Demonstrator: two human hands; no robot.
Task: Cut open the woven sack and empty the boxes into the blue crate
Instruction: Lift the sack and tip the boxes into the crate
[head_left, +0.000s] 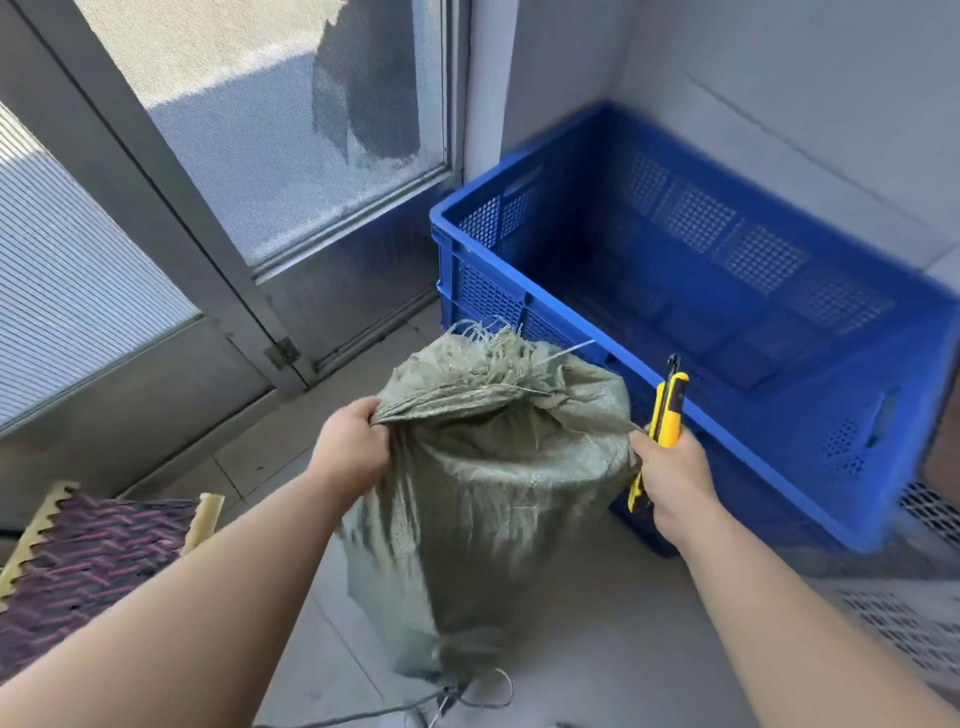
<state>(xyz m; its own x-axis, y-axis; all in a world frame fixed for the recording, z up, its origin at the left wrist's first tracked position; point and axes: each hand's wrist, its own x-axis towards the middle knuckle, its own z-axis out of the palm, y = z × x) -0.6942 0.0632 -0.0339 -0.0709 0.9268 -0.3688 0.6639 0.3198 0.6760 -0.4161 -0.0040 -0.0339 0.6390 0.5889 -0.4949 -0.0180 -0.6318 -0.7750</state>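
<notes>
Sack (488, 499) beside crate (519, 270) — my left hand (353, 447) pinches its frayed top; right hand (670, 473) grips knife (667, 410) and fabric — a slip could nick my fingers.

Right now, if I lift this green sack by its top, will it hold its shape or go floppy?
Probably floppy at the top: the woven sack creases and bunches where the left hand grips it. The rounded, filled body suggests some weight, so it may sag. The right hand also holds a utility knife, leaving a weaker grip on that side.
</notes>
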